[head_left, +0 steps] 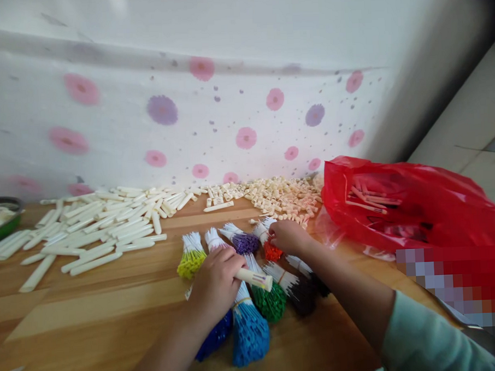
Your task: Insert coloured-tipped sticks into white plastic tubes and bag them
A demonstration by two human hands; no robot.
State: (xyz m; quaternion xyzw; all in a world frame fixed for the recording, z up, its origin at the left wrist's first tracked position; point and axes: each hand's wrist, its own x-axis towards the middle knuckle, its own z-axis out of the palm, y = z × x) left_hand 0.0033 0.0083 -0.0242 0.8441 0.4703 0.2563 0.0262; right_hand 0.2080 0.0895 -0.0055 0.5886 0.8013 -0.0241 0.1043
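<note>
My left hand (218, 277) is closed around a cream pen barrel (255, 279), whose end with coloured marks points right. At the white ends of a bundle of red pen refills (273, 250), my right hand (288, 237) has its fingers pinched together; whatever is between them is hidden. Around my hands lie banded refill bundles: yellow (191, 259), purple (244, 240), green (271, 299), light blue (249, 330), dark blue (216, 337) and dark brown (299, 292). A pink-tinged bundle (214, 240) is partly behind my left hand. A black bundle (317, 281) sits under my right forearm.
Many cream pen barrels (110, 224) are heaped at the left back. Small cream pen parts (284, 195) are piled along the wall. An open red plastic bag (428, 199) holding pen pieces stands at right. A green-sided bowl (3, 231) is at the far left edge.
</note>
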